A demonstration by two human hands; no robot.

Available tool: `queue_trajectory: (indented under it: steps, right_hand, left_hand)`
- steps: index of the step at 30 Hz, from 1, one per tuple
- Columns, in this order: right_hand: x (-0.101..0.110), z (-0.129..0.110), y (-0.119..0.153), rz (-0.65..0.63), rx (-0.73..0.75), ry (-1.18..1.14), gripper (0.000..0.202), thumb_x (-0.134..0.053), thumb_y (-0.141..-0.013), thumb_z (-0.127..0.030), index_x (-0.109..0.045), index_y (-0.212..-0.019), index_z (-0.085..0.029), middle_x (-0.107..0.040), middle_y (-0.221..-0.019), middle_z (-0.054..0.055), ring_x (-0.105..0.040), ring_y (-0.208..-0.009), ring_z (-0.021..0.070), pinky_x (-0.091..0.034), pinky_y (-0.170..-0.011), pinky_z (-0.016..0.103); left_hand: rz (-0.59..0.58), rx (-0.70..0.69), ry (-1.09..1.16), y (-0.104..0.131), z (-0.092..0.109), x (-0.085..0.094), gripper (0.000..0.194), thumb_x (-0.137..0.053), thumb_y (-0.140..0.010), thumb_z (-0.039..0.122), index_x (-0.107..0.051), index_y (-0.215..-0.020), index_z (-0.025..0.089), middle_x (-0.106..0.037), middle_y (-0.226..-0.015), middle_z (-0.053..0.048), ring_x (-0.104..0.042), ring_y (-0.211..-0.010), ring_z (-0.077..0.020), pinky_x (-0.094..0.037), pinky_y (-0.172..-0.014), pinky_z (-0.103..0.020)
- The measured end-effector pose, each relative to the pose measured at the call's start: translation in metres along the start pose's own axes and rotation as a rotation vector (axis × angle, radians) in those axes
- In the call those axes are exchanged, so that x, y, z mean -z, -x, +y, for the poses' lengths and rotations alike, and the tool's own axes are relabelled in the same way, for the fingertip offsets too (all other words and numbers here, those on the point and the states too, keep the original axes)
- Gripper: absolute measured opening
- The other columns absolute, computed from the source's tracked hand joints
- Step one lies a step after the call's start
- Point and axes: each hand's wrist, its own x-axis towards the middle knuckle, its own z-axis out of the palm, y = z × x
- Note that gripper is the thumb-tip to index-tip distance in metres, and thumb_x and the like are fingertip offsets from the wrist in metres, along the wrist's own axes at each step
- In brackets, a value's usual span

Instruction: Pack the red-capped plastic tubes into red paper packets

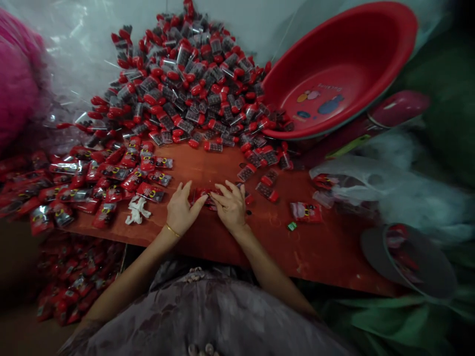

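Observation:
A small red printed packet lies on the orange-red tabletop between my two hands, partly covered by them. My left hand, a thin gold bracelet at its wrist, has its fingers apart and its thumb reaching to the packet's near edge. From the other side my right hand rests over the packet's right end, fingers stretched out and spread. Neither hand is wrapped round anything. Beyond them rises a big heap of small clear containers with red caps and dark contents. Several loose ones lie just right of my right hand.
Filled red packets pile up at the left, with more below the table edge. A crumpled white scrap sits near them. At the right are a tilted red basin, a single packet, clear plastic bags and a grey tub.

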Motion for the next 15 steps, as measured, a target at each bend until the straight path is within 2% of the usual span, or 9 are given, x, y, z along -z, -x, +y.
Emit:
queue_trajectory:
  steps: [2, 4, 7, 9, 12, 15]
  right_hand:
    - [0.004, -0.002, 0.001, 0.075, -0.036, -0.096, 0.018, -0.056, -0.085, -0.026, -0.073, -0.085, -0.031, -0.070, -0.107, 0.001, -0.052, -0.113, 0.0234, -0.023, -0.106, 0.055]
    - [0.007, -0.003, 0.000, 0.131, -0.094, -0.236, 0.013, -0.060, -0.082, -0.029, -0.072, -0.086, -0.029, -0.070, -0.105, 0.003, -0.055, -0.108, 0.0229, -0.032, -0.102, 0.050]
    - [0.010, 0.000, -0.001, 0.142, -0.236, -0.466, 0.033, -0.064, -0.078, -0.035, -0.065, -0.108, -0.023, -0.067, -0.109, 0.008, -0.059, -0.100, 0.0209, -0.045, -0.091, 0.040]
    - [0.011, 0.002, -0.002, 0.066, -0.289, -0.583, 0.037, -0.061, -0.079, -0.037, -0.061, -0.113, -0.021, -0.068, -0.105, 0.008, -0.062, -0.090, 0.0186, -0.048, -0.082, 0.034]
    - [0.011, 0.003, -0.003, -0.005, -0.302, -0.654, 0.024, -0.054, -0.083, -0.038, -0.068, -0.090, -0.021, -0.070, -0.084, 0.003, -0.061, -0.074, 0.0161, -0.047, -0.070, 0.027]
    - [0.009, 0.002, -0.005, 0.049, -0.344, -0.584, 0.028, -0.049, -0.085, -0.040, -0.067, -0.076, -0.020, -0.066, -0.068, 0.000, -0.057, -0.062, 0.0146, -0.042, -0.061, 0.025]
  left_hand:
    - [-0.060, 0.059, 0.125, -0.004, 0.004, -0.006, 0.037, -0.067, -0.070, 0.041, -0.068, -0.102, 0.022, -0.070, -0.104, -0.009, -0.057, -0.110, -0.0278, -0.040, -0.094, -0.036]
    - [-0.117, 0.085, 0.233, -0.008, 0.008, -0.011, 0.022, -0.063, -0.074, 0.039, -0.072, -0.086, 0.023, -0.073, -0.085, -0.005, -0.064, -0.088, -0.0227, -0.045, -0.080, -0.030]
    - [-0.140, 0.066, 0.245, -0.013, 0.011, -0.014, 0.022, -0.061, -0.075, 0.039, -0.072, -0.074, 0.020, -0.068, -0.066, -0.001, -0.058, -0.063, -0.0160, -0.040, -0.060, -0.023]
    - [-0.149, 0.040, 0.182, -0.015, 0.011, -0.014, 0.026, -0.062, -0.074, 0.042, -0.071, -0.068, 0.018, -0.061, -0.057, 0.001, -0.050, -0.055, -0.0128, -0.034, -0.053, -0.021]
    - [-0.147, 0.037, 0.111, -0.017, 0.010, -0.015, 0.034, -0.063, -0.072, 0.047, -0.064, -0.057, 0.016, -0.050, -0.048, 0.004, -0.041, -0.050, -0.0099, -0.027, -0.049, -0.022]
    - [-0.165, 0.170, 0.179, -0.021, 0.008, -0.019, 0.037, -0.068, -0.066, 0.049, -0.059, -0.051, 0.017, -0.049, -0.048, 0.004, -0.045, -0.054, -0.0115, -0.029, -0.051, -0.022]
